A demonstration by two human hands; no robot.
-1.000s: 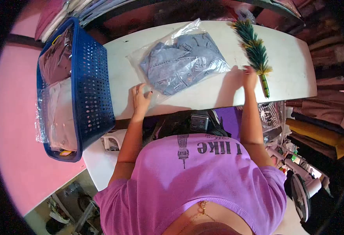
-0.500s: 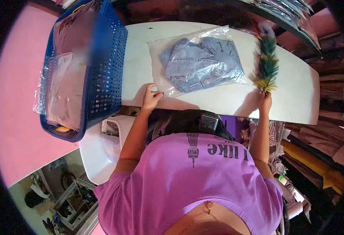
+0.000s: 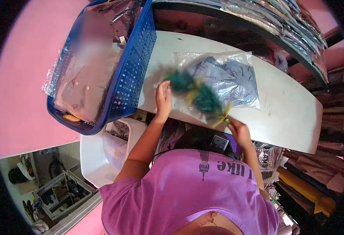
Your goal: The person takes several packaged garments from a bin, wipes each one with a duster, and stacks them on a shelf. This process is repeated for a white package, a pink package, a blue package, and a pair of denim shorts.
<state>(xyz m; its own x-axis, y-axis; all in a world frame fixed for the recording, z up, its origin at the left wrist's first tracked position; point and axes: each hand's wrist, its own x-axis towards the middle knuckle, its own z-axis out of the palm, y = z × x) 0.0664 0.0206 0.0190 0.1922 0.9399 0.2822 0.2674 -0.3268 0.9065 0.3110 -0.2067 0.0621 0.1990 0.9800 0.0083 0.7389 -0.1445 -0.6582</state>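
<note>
A clear plastic bag with folded blue denim point(image 3: 234, 80) inside lies on the white table point(image 3: 281, 113). My right hand point(image 3: 240, 132) is closed around the handle end of a green and yellow feather duster point(image 3: 205, 98), which slants over the bag's left part, blurred by motion. Near the duster's far end, my left hand point(image 3: 163, 100) is raised with its fingers somewhat apart, at the table's left part. Whether its fingertips touch the feathers is unclear.
On the left stands a blue perforated basket point(image 3: 131, 74) with bagged clothes point(image 3: 89, 84). A white chair point(image 3: 97, 160) is below it. Bagged garments point(image 3: 258, 19) lie on a shelf beyond the table; folded fabrics point(image 3: 305, 188) are stacked at the right.
The duster has swung left from the table's right side to over the bag. My right hand has moved left with it. The whole view has shifted and turned.
</note>
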